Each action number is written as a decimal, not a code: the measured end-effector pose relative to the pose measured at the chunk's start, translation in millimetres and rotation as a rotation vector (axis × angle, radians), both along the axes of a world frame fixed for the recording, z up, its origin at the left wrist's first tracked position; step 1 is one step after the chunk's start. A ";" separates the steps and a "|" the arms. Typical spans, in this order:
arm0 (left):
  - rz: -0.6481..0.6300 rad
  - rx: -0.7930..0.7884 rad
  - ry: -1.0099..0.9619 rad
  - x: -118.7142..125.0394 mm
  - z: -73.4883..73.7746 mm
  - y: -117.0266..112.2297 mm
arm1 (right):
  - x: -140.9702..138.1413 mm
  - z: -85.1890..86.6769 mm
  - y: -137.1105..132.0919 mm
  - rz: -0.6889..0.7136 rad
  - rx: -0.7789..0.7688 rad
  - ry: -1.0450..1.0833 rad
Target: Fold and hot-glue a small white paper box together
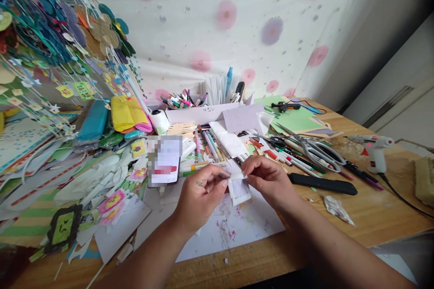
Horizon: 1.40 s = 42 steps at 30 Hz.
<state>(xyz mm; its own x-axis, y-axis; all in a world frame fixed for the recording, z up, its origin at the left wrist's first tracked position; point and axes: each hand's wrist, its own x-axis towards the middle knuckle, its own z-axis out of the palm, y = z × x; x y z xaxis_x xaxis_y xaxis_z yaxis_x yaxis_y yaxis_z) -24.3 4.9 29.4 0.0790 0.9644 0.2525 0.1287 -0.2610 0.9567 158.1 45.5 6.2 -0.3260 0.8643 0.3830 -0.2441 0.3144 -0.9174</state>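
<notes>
My left hand (200, 196) and my right hand (267, 179) meet over the middle of the table, both pinching a small white folded piece of paper (239, 188) by its top edge. The paper hangs just above a white sheet (233, 226) smeared with pink and purple marks. Fingers of both hands are closed on the paper's edge.
A phone (165, 160) lies left of my hands. Pens and markers (208, 144) are scattered behind. Scissors (313, 149), a black knife handle (322, 184) and a glue gun (373, 149) lie to the right. Paper cut-outs (68, 176) pile up at left; a pen box (203, 110) stands at the back.
</notes>
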 end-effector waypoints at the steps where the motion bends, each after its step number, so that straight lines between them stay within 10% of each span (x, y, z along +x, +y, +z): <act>1: -0.008 -0.006 -0.003 -0.6 0.5 0.0 | 0.0 -0.2 0.4 -0.005 -0.032 -0.005; 18: 0.141 -0.095 -0.030 2.3 -1.7 6.3 | 4.0 0.4 1.0 0.208 -0.281 0.041; 33: 0.138 -0.143 -0.041 4.8 -3.0 5.8 | -7.6 2.9 -1.9 -0.053 -0.114 -0.098; 42: -0.125 -0.483 -0.391 10.4 -6.0 -0.1 | -11.2 1.3 -2.0 -0.217 -0.138 0.035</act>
<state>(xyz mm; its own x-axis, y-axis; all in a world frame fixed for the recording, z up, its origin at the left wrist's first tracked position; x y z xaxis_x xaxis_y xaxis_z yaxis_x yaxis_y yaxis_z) -13.8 4.8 23.4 0.1888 0.9662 -0.1757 -0.2576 0.2213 0.9406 146.9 43.5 7.4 -0.1157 0.9576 0.2640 -0.2172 0.2350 -0.9474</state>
